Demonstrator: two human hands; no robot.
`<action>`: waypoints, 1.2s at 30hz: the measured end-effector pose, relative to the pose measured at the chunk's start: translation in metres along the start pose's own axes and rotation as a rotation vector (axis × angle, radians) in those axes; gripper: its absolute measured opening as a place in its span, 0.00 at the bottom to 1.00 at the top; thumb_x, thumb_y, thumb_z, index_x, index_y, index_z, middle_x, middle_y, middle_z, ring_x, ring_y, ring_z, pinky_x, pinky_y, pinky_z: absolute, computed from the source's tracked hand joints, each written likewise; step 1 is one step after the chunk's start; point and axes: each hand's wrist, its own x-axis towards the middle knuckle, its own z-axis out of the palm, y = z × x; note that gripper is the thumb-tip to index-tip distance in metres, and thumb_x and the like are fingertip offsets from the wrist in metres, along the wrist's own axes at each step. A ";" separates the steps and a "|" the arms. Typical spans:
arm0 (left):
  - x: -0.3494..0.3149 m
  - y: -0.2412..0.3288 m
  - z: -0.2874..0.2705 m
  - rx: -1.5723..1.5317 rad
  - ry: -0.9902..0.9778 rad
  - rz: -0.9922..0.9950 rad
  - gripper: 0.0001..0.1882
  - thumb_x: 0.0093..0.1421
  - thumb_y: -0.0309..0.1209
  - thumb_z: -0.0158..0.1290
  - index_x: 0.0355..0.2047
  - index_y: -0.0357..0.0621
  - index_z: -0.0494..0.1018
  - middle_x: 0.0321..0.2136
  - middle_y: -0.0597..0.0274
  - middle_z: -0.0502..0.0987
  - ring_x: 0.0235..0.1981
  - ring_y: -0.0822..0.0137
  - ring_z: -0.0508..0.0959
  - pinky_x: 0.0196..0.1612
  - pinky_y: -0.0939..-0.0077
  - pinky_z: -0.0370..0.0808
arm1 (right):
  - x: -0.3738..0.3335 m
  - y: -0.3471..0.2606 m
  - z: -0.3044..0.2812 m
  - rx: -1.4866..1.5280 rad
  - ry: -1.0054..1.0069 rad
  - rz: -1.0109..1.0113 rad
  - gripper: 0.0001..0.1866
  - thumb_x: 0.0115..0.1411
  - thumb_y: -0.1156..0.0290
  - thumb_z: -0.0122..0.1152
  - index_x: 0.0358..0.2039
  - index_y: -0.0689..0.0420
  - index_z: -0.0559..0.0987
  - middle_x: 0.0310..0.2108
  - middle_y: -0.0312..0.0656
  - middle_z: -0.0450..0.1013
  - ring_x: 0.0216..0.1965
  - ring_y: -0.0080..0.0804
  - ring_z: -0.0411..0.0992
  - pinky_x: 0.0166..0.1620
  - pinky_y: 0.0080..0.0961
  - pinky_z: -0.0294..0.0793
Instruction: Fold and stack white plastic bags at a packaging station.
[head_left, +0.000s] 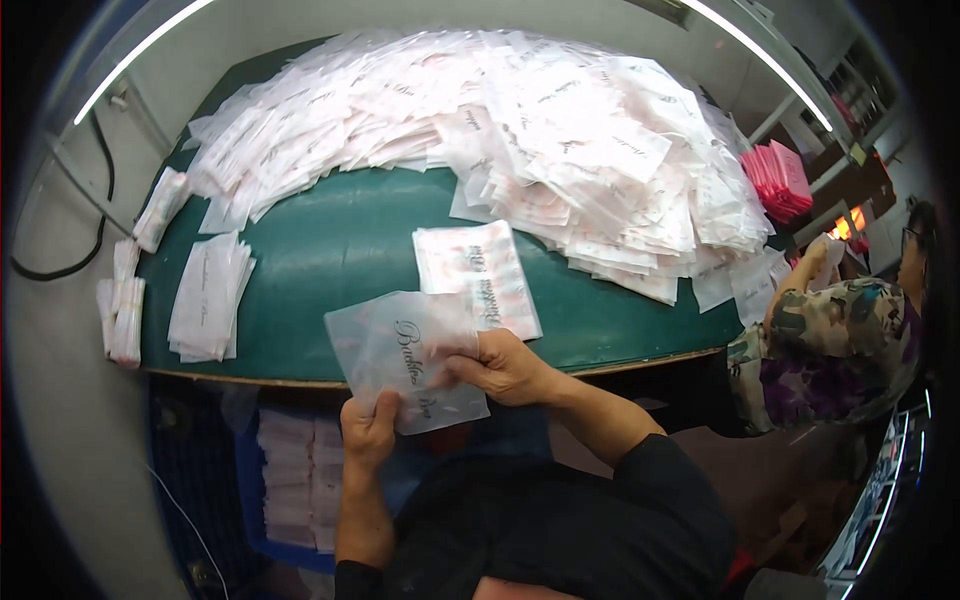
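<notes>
A translucent frosted plastic bag [400, 345] with dark script lettering is held up over the table's front edge. My left hand [370, 428] pinches its lower left edge, thumb on top. On the bag's right side, my right hand [505, 368] is closed, thumb over the face and the other fingers partly hidden. Just beyond the bag lies a small stack of pale printed bags [485, 265], partly covered by it. A neat stack of white bags [205, 300] rests farther left on the green table [330, 255].
A huge heap of similar bags [400, 100] spreads over the back and right of the table. Bundled bags [125, 310] sit at the left edge. Below stands a blue crate [250, 490] with packs inside. At right, a person [840, 340] works near pink packages [778, 180].
</notes>
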 end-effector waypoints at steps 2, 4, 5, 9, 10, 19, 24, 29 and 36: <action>0.014 0.006 0.008 0.025 0.005 0.044 0.14 0.75 0.36 0.53 0.38 0.38 0.80 0.26 0.69 0.78 0.26 0.80 0.73 0.29 0.82 0.69 | -0.003 -0.002 -0.025 -0.002 0.141 -0.001 0.15 0.73 0.73 0.57 0.57 0.61 0.78 0.38 0.43 0.84 0.35 0.27 0.83 0.37 0.22 0.79; 0.016 0.006 0.012 0.207 0.055 0.213 0.17 0.75 0.37 0.52 0.35 0.37 0.79 0.24 0.68 0.77 0.26 0.78 0.73 0.30 0.82 0.70 | 0.013 -0.019 -0.061 -0.039 0.393 -0.019 0.09 0.72 0.73 0.58 0.49 0.63 0.81 0.33 0.44 0.83 0.23 0.24 0.80 0.25 0.19 0.76; 0.021 0.006 0.016 0.227 0.125 0.165 0.16 0.75 0.37 0.53 0.36 0.36 0.78 0.24 0.67 0.77 0.26 0.78 0.73 0.30 0.81 0.70 | 0.030 -0.028 -0.101 -0.071 0.534 -0.003 0.09 0.71 0.73 0.61 0.48 0.63 0.81 0.32 0.43 0.82 0.21 0.23 0.77 0.23 0.18 0.72; 0.070 0.003 0.059 0.464 0.264 0.322 0.13 0.64 0.34 0.65 0.41 0.36 0.78 0.28 0.60 0.78 0.28 0.68 0.76 0.32 0.75 0.74 | 0.081 -0.049 -0.300 -0.449 0.856 0.085 0.20 0.67 0.65 0.67 0.54 0.65 0.79 0.42 0.46 0.82 0.35 0.30 0.80 0.41 0.25 0.79; 0.078 0.002 0.065 0.569 0.256 0.285 0.16 0.61 0.34 0.67 0.43 0.37 0.78 0.32 0.58 0.77 0.32 0.64 0.77 0.36 0.71 0.75 | 0.087 -0.039 -0.312 -0.873 0.959 0.071 0.23 0.66 0.64 0.68 0.56 0.66 0.77 0.47 0.51 0.80 0.43 0.39 0.80 0.47 0.30 0.79; 0.090 -0.024 0.095 0.974 0.230 0.375 0.22 0.52 0.35 0.71 0.44 0.40 0.78 0.40 0.53 0.76 0.44 0.49 0.77 0.47 0.57 0.74 | 0.001 0.075 -0.113 -0.937 -0.024 -0.174 0.24 0.58 0.70 0.72 0.54 0.61 0.79 0.56 0.52 0.77 0.58 0.53 0.74 0.61 0.43 0.73; 0.094 -0.017 0.103 1.129 0.123 0.302 0.21 0.51 0.38 0.72 0.42 0.45 0.78 0.40 0.59 0.75 0.45 0.56 0.75 0.45 0.59 0.68 | -0.012 0.092 -0.107 -0.988 0.073 -0.302 0.23 0.59 0.69 0.71 0.54 0.62 0.79 0.60 0.51 0.74 0.61 0.51 0.72 0.63 0.42 0.72; 0.076 -0.032 0.108 1.066 0.254 0.406 0.18 0.53 0.37 0.70 0.41 0.46 0.79 0.39 0.60 0.75 0.44 0.55 0.76 0.44 0.59 0.68 | -0.025 0.095 -0.090 -0.985 0.113 -0.321 0.22 0.60 0.66 0.69 0.51 0.64 0.79 0.58 0.52 0.75 0.60 0.51 0.72 0.63 0.42 0.71; 0.046 -0.023 0.093 1.080 0.334 0.405 0.17 0.53 0.37 0.70 0.41 0.45 0.80 0.39 0.58 0.76 0.45 0.54 0.77 0.45 0.58 0.70 | -0.023 0.089 -0.062 -0.964 0.083 -0.388 0.21 0.61 0.66 0.69 0.51 0.64 0.79 0.58 0.53 0.75 0.60 0.52 0.72 0.63 0.42 0.71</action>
